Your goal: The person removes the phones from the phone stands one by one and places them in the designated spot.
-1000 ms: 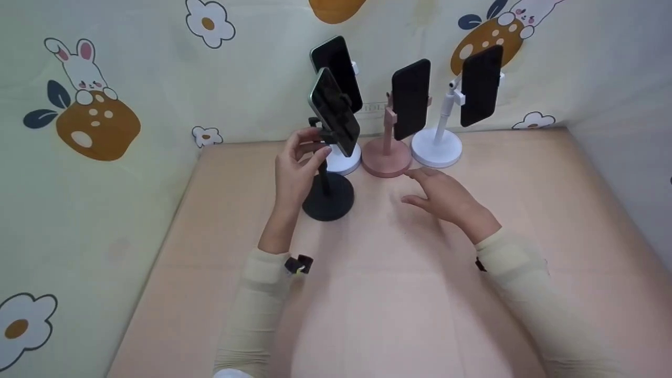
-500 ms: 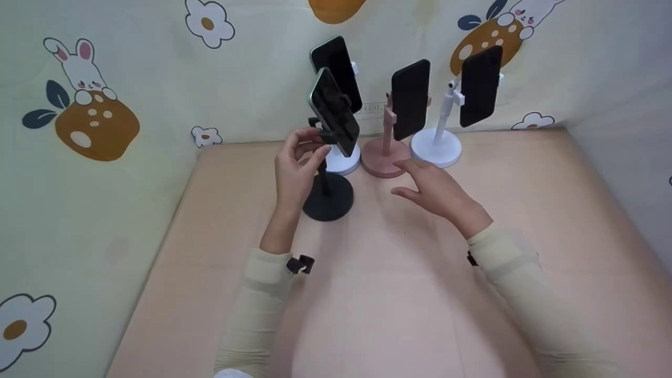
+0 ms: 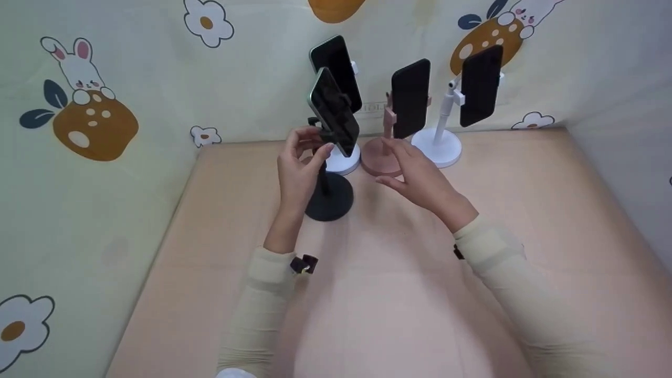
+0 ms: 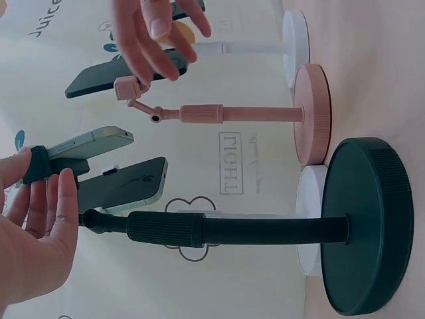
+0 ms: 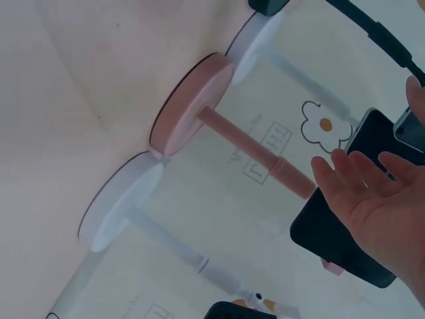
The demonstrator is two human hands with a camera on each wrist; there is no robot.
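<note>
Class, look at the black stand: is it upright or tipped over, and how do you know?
Upright: the black stand has its round base flat on the table, with its pole rising above it.

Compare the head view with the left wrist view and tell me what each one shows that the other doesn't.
Only the head view shows the leftmost rabbit print on the wall and the person's pale sleeves. Only the left wrist view shows the "Juice" lettering. Both show the left hand holding the clamp of the black stand, the right hand near the pink stand, and two white stands, one partly hidden behind the black one.
</note>
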